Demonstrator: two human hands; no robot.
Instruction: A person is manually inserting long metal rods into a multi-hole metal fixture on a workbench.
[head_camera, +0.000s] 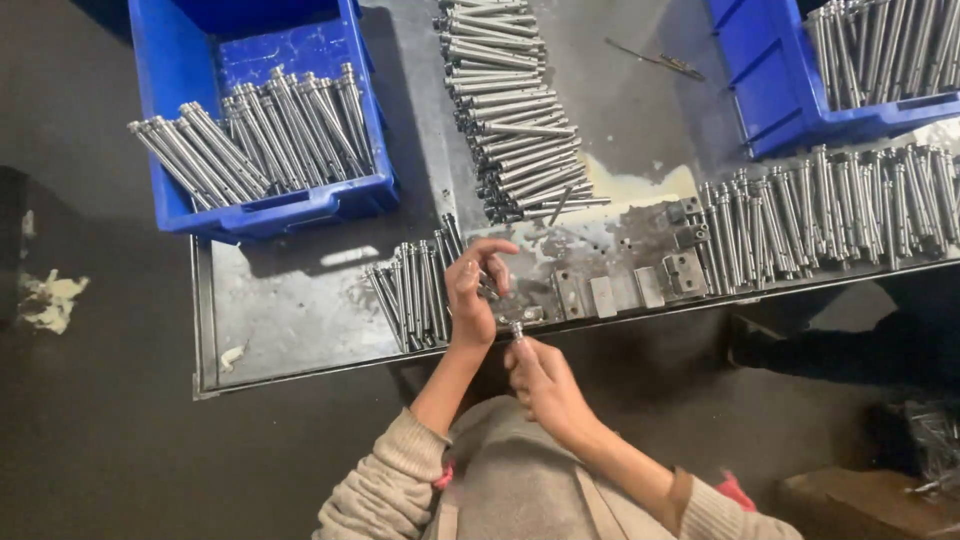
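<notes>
One small metal piece (517, 328), apparently the head of a bolt or a short fitting, pinched in the fingertips of the right hand (540, 380), just off the near edge of the steel work table (300, 320).
Left hand (470, 290): raised over the table edge, fingers curled toward a loose bundle of long bolts (412, 292) lying just beside it; whether it grips one cannot be told.
Step in hand, by judgement: picking up a bolt and bringing it to the small piece. The next move would call for lining up the two ends squarely.
Further out: a long row of bolts (515, 110) down the table's middle; small flat metal plates (640, 285) along the near edge; another bolt row (830, 215) at right; two blue bins, left (180, 60) and right (770, 90), both holding bolts.
</notes>
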